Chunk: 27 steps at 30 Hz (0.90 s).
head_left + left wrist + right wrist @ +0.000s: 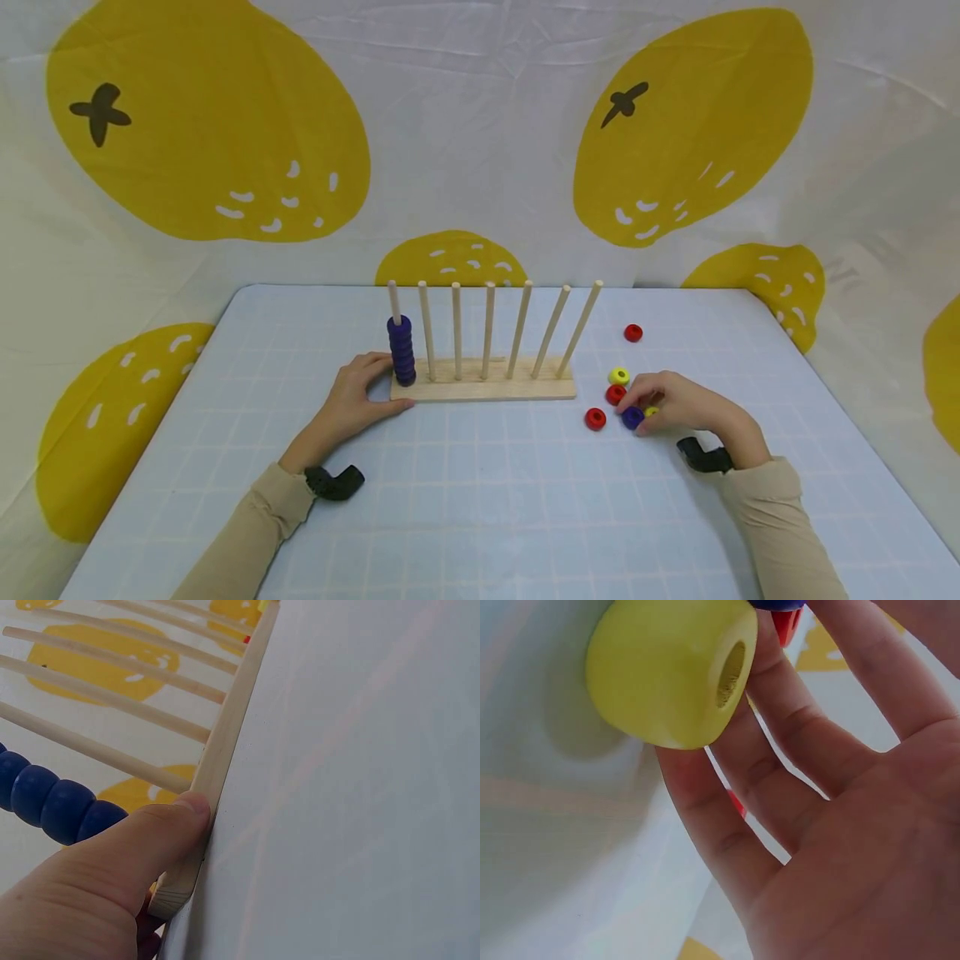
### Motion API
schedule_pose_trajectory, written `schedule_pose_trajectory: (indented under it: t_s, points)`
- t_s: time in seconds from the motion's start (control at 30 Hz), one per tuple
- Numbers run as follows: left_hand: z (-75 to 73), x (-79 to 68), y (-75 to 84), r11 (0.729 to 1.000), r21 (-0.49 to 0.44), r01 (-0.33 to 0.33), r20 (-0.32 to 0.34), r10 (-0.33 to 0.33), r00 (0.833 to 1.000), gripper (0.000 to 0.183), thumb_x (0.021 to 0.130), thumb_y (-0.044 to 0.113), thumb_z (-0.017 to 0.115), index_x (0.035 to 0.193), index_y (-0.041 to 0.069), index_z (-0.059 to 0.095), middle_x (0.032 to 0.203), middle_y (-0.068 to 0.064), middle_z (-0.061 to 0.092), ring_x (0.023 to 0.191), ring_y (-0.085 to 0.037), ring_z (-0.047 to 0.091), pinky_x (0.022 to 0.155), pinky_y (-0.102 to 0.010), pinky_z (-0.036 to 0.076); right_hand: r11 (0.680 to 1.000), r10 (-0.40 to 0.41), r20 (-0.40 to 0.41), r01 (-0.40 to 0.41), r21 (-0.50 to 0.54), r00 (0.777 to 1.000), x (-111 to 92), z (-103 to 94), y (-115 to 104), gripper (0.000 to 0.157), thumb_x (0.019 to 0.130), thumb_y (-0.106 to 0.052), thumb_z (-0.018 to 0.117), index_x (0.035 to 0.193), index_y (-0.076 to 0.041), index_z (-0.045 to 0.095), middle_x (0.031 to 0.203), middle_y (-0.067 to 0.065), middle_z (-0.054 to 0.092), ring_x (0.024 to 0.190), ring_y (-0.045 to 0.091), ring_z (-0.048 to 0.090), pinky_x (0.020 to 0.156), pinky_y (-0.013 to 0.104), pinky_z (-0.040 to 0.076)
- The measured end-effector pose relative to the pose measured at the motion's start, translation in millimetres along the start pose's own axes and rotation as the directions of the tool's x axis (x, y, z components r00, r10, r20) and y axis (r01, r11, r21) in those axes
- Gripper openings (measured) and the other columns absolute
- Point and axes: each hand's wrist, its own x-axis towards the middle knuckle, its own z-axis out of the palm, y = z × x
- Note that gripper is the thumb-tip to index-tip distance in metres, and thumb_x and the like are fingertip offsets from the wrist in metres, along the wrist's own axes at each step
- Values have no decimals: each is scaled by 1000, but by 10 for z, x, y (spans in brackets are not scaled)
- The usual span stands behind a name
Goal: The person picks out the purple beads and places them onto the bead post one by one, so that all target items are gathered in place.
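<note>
A wooden peg rack with a row of upright pegs stands on the table, and a stack of dark blue beads sits on its leftmost peg. My left hand grips the left end of the base, its thumb along the front edge in the left wrist view. On the right, my right hand pinches a blue bead between thumb and fingers. A yellow bead lies beside the fingertips in the right wrist view, partly hidden by the hand in the head view.
Around the right hand lie a red bead, another yellow bead and a second red bead. One more red bead lies farther back. The pale checked tabletop ends at a lemon-print cloth.
</note>
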Motion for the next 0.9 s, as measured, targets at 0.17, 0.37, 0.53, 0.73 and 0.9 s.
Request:
schedule_pose_trajectory:
  t_s: [0.17, 0.37, 0.53, 0.73, 0.9]
  points:
    - [3, 2, -1, 1000, 1, -14, -7, 14, 1000, 66, 73, 31, 89, 127, 1, 65, 129, -13, 61, 122, -34, 51, 100, -59, 35, 998, -57, -19, 58, 14, 998, -26, -11, -43, 24, 81, -9, 81, 104, -12, 76, 108, 4, 67, 95, 16, 60, 89, 39, 53]
    - [7, -1, -7, 1000, 0, -18, -12, 18, 1000, 65, 73, 31, 89, 126, 1, 65, 129, -13, 61, 121, -34, 52, 99, -58, 35, 998, -56, -41, 57, 14, 998, -49, -32, -104, 23, 83, -10, 79, 106, -12, 75, 108, 4, 67, 97, 18, 61, 91, 43, 53]
    - [7, -5, -9, 1000, -3, -17, -12, 17, 1000, 66, 73, 31, 89, 126, 1, 65, 129, -13, 61, 121, -34, 51, 99, -58, 35, 998, -61, -60, 61, 1, 996, -51, -27, -126, 24, 85, -8, 78, 108, -13, 75, 109, -1, 67, 99, 15, 61, 93, 39, 52]
    - [17, -2, -25, 1000, 1, -29, -17, 29, 999, 66, 72, 30, 90, 125, 0, 65, 128, -14, 61, 121, -34, 51, 99, -58, 36, 991, -127, -79, 130, 31, 989, -59, -33, -177, 27, 86, -1, 74, 112, -6, 73, 109, 4, 65, 102, 14, 62, 94, 46, 51]
    - [20, 2, -35, 1000, 3, -24, -13, 24, 1000, 66, 73, 30, 89, 126, 0, 65, 128, -14, 61, 121, -34, 51, 99, -58, 36, 988, -140, -118, 146, 47, 983, -67, -43, -228, 28, 86, 2, 74, 114, -3, 71, 108, 5, 63, 104, 13, 61, 94, 46, 51]
